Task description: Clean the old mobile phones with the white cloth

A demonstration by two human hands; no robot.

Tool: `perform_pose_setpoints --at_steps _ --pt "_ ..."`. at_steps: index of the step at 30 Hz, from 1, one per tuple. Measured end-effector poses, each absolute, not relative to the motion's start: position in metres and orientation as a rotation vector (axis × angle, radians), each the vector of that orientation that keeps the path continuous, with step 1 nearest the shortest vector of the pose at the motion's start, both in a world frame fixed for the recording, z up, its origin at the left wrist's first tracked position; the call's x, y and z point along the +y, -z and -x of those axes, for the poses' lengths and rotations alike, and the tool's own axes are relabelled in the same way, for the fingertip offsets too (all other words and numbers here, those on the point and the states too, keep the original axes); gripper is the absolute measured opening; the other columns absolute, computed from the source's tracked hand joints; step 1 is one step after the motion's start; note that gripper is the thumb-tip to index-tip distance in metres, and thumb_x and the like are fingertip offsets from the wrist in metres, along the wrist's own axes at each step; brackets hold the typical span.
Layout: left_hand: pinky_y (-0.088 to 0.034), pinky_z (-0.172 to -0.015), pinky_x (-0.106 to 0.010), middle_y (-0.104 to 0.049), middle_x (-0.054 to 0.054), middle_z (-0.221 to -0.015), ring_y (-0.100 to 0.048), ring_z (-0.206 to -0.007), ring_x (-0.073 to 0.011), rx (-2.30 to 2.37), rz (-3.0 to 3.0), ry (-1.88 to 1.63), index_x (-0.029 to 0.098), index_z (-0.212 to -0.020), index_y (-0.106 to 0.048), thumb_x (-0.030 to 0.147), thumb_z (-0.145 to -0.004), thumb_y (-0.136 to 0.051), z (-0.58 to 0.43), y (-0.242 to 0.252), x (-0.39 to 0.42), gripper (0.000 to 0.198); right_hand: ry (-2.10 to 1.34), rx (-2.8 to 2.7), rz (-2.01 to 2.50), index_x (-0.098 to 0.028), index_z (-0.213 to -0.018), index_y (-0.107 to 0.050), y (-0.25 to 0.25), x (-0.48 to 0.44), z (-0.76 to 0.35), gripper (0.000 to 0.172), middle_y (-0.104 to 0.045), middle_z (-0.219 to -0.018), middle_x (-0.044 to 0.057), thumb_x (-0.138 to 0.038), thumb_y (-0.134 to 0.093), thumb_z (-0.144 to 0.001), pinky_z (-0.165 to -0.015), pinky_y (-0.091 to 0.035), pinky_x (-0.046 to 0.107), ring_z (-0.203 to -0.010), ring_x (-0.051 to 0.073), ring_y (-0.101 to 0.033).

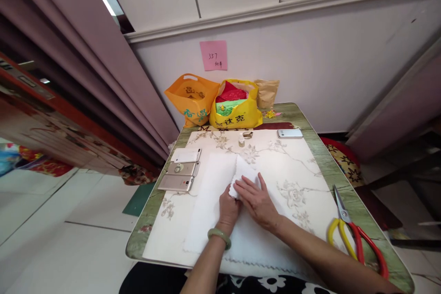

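Observation:
A white cloth (213,183) with a zigzag edge lies spread on the table, one corner folded over near the middle. My left hand (228,207), with a green bangle on the wrist, pinches the folded part of the cloth with its fingers closed. My right hand (257,200) lies flat on the fold beside it, fingers stretched out and pressing down. Both hands touch the same fold, side by side.
Three phones (181,169) lie in a row at the left of the floral table cover (296,170), a fourth phone (290,133) at the back. Red and yellow scissors (351,234) lie at the right edge. Orange and yellow bags (234,117) stand against the wall.

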State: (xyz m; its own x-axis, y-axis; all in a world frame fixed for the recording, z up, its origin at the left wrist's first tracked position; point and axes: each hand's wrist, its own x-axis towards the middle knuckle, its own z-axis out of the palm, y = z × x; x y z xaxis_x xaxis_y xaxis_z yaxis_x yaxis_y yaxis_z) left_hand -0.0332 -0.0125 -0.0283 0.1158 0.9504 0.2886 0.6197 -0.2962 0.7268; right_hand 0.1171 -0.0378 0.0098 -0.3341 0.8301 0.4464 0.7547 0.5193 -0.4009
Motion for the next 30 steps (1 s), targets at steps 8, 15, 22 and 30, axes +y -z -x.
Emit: perform_pose_setpoints --at_steps 8,15,22,30 --pt "-0.047 -0.072 -0.029 -0.066 -0.005 -0.086 -0.062 -0.077 -0.0173 1.507 -2.02 -0.962 0.019 -0.094 -0.06 0.032 -0.09 -0.047 0.029 0.015 -0.012 0.018 0.049 -2.188 1.585 -0.02 -0.152 -0.007 0.007 -0.023 -0.148 0.069 -0.031 -0.151 0.009 -0.05 -0.036 -0.096 -0.111 0.007 0.062 -0.14 0.029 -0.025" --pt "-0.048 -0.07 -0.031 -0.068 -0.006 -0.085 -0.062 -0.074 -0.0193 1.536 -1.984 -0.953 0.018 -0.094 -0.063 0.02 -0.081 -0.051 0.032 0.024 -0.012 0.018 -0.011 -2.377 1.39 -0.022 -0.152 -0.008 -0.013 -0.042 -0.123 0.072 -0.027 -0.153 0.006 -0.058 -0.032 -0.094 -0.11 0.013 0.06 -0.142 0.028 -0.018" --pt "-0.047 -0.071 -0.029 -0.067 -0.005 -0.086 -0.061 -0.075 -0.0177 1.505 -1.969 -0.966 0.019 -0.094 -0.061 0.027 -0.087 -0.048 0.03 0.018 -0.013 0.017 -0.046 -2.321 1.511 -0.025 -0.151 -0.002 0.003 -0.027 -0.14 0.066 -0.026 -0.153 0.005 -0.051 -0.03 -0.097 -0.111 0.011 0.06 -0.141 0.026 -0.022" --pt "-0.042 -0.058 -0.025 -0.056 0.003 -0.072 -0.05 -0.057 -0.0123 1.519 -1.671 -1.043 0.02 -0.127 -0.042 0.04 -0.084 -0.057 0.028 0.009 -0.012 0.051 -0.093 -2.197 1.747 -0.021 -0.151 -0.014 0.032 -0.01 -0.153 0.063 -0.03 -0.151 0.009 -0.05 -0.03 -0.097 -0.11 0.002 0.062 -0.141 0.028 -0.022"
